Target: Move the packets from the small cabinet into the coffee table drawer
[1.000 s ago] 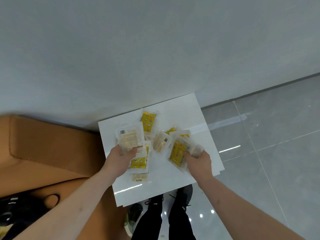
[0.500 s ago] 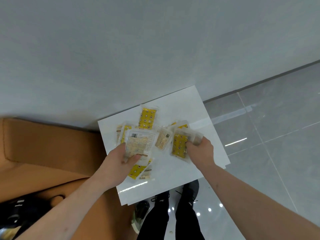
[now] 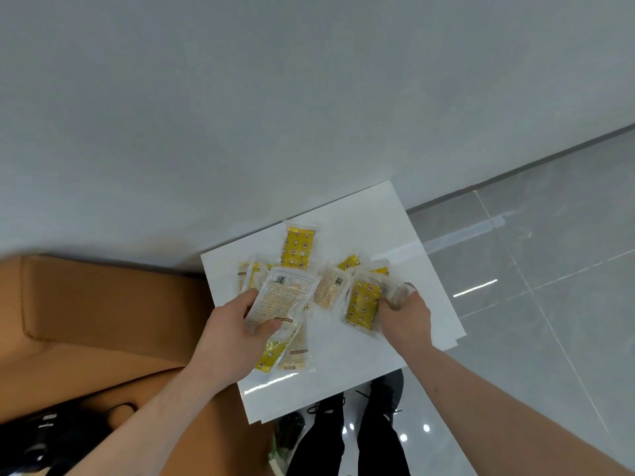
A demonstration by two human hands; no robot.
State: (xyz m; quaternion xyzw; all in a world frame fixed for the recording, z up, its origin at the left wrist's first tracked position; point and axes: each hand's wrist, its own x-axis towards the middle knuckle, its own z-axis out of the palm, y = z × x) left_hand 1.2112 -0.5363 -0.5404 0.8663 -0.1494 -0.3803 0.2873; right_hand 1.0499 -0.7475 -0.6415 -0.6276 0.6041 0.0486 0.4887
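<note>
Both hands gathering packets off the small white cabinet top.

Your left hand pinches a pale packet; your right hand clutches a yellow packet, likely bunching several per trip; others lie loose on the cabinet.

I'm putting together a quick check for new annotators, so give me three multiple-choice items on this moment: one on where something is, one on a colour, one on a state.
1. Where do the loose packets lie?
A. on the white cabinet top
B. on the grey floor
C. on the brown sofa

2. What colour is the patterned packet lying alone nearest the wall?
A. red
B. yellow
C. blue

3. What is the left hand doing?
A. resting flat and empty
B. pointing at the wall
C. gripping packets

Answers:
1. A, since the packets are spread over the white cabinet top, between the sofa and the floor.
2. B, since the patterned packet is yellow with small round marks.
3. C, since the left hand has its thumb over a pale label-side packet; the right hand also grips packets.
</note>
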